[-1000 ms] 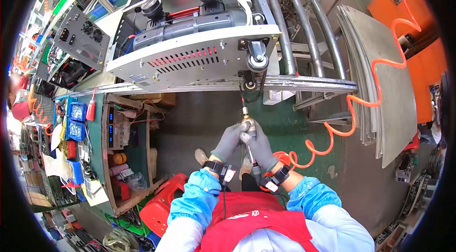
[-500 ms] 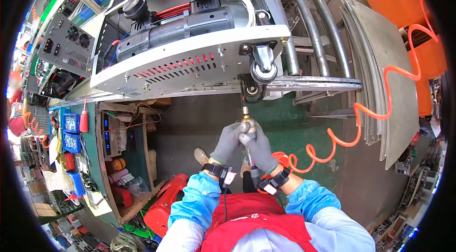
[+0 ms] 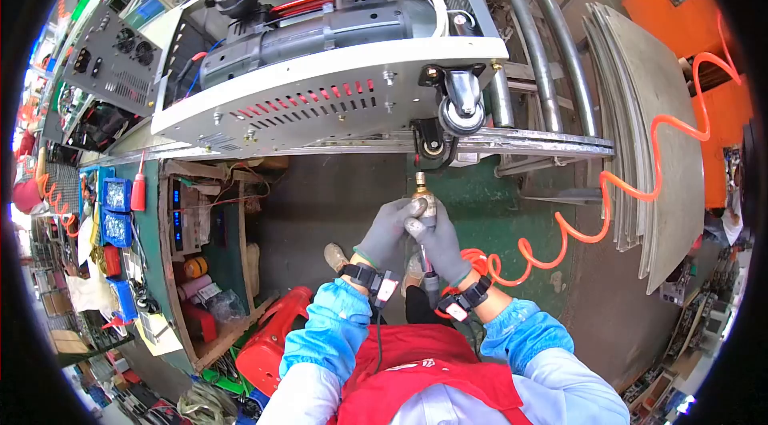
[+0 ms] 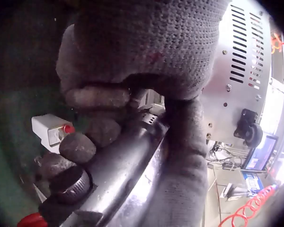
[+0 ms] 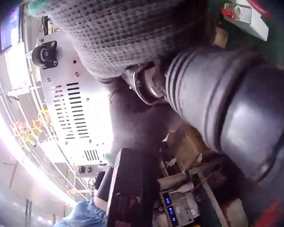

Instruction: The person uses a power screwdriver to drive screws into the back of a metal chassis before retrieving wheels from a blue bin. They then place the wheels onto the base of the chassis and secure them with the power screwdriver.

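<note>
Both gloved hands hold one long air tool [image 3: 422,183] upright in front of the body. It has a brass-coloured neck, a narrow metal tip and a dark ribbed grip [image 5: 227,104]. My left hand [image 3: 386,234] grips the upper body from the left. The right hand [image 3: 445,250] wraps it from the other side, thumb up near the neck. In the left wrist view its shiny barrel [image 4: 118,175] passes between the fingers. The tip points at the lower black caster [image 3: 432,143] on a grey metal cabinet [image 3: 312,105], overlapping the caster's lower edge in the head view.
An orange coiled hose [image 3: 592,234] runs from the upper right to beside the right hand. The cabinet lies on a roller conveyor [image 3: 552,145]. Left stand a wooden-framed shelf [image 3: 170,265] and a red stool [image 3: 268,349]; metal sheets [image 3: 660,153] lean at the right.
The cabinet and casters have shifted right in the head view, which has turned. Both hands keep hold of the tool, its tip slightly higher and further right in the frame.
</note>
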Demonstrator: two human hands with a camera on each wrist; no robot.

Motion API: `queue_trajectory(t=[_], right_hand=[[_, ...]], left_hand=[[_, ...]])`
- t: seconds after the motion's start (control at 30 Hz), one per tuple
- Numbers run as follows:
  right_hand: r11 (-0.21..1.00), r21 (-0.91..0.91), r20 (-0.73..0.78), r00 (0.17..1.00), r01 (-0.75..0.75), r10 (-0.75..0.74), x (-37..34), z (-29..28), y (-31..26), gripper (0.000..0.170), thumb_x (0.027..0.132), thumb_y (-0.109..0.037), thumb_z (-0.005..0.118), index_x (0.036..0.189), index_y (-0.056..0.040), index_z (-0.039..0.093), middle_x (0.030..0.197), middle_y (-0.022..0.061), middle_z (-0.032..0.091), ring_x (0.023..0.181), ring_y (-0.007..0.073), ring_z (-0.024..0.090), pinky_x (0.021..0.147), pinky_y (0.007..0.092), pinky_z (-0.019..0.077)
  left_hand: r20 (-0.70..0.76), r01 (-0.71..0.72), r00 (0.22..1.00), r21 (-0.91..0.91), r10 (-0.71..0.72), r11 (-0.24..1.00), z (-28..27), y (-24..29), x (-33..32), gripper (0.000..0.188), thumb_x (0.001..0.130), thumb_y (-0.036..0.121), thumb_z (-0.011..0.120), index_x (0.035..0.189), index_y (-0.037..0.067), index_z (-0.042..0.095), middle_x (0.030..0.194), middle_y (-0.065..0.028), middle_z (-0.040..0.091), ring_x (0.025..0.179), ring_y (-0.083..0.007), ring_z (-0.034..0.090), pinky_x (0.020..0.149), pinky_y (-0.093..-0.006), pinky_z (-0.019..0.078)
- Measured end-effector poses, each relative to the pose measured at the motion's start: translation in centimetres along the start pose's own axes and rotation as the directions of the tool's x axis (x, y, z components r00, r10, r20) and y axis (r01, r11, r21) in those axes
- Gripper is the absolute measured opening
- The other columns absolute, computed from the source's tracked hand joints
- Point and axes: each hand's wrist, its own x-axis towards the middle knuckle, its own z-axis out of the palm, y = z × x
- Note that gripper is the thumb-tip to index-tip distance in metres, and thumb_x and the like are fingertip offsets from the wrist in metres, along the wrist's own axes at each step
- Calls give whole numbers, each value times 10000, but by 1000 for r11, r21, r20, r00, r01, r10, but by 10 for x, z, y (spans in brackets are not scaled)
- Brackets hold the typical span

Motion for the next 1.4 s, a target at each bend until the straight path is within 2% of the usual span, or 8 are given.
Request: queue_trajectory(t=[0.13,0.17,0.33,0.43,0.6,0.8,1.03,1.4], right_hand=[[982,144,100,989,-120,106,-29,-6,-24,708,830,-178,785,1431,-41,437,1206,101,621,1023,185,634,923,334,518],[991,-61,118,985,-123,129,-42,-10,-26,713,831,-155,776,1442,-34,430,1211,101,618,1041,180,631,928,332,513],[955,-223,436,855,-198,279,-119,-40,-33,808,812,-270,793,1468,-12,400,1244,127,623,1120,208,613,977,329,478],[930,-358,568,770,-88,291,-144,-42,-39,802,811,-251,771,1474,-12,390,1102,48,594,905,126,597,804,285,514],[879,-460,679,590,-122,437,-149,-13,-65,866,832,-419,768,1487,-22,364,1242,171,625,1117,263,627,958,379,476],[837,-535,725,570,113,386,-141,55,-104,903,827,-457,757,1508,-32,343,1267,172,614,1143,266,621,970,364,474],[816,-540,746,566,204,352,-129,149,-125,903,821,-449,757,1512,-45,341,1282,190,613,1168,285,615,987,363,462],[864,-468,790,527,186,315,-123,302,-144,882,837,-395,763,1520,-35,337,1282,143,606,1149,219,598,987,336,461]], left_hand=[[-48,-120,991,52,122,991,-14,-13,-18,381,1010,234,555,1284,-26,602,1133,-57,656,900,-102,611,790,-264,509],[-64,-132,989,24,133,991,-20,-18,-34,373,1016,212,540,1299,-24,596,1147,-54,655,895,-94,608,771,-260,511],[-129,-15,991,61,23,998,-51,-37,-118,416,1048,348,494,1279,22,610,917,-32,648,649,-60,516,506,-209,387],[-272,-55,962,-120,20,991,-76,-62,-150,392,1047,382,501,1202,49,639,836,8,600,644,-57,499,505,-190,362],[-455,-222,882,-178,120,959,-86,-48,-204,332,1025,303,554,1220,42,613,866,3,594,684,-67,516,521,-188,378],[-518,-459,826,-388,223,799,-125,-19,-244,365,1009,146,531,1330,-26,500,1171,-208,653,705,-71,536,529,-198,428],[-516,-496,796,-258,316,829,-177,51,-292,288,1021,161,509,1255,-4,537,1157,-205,663,626,-69,515,476,-193,402],[-481,-557,826,-621,294,551,-295,113,-355,219,1028,176,554,1208,51,556,1131,-132,635,639,-49,471,464,-157,361]])
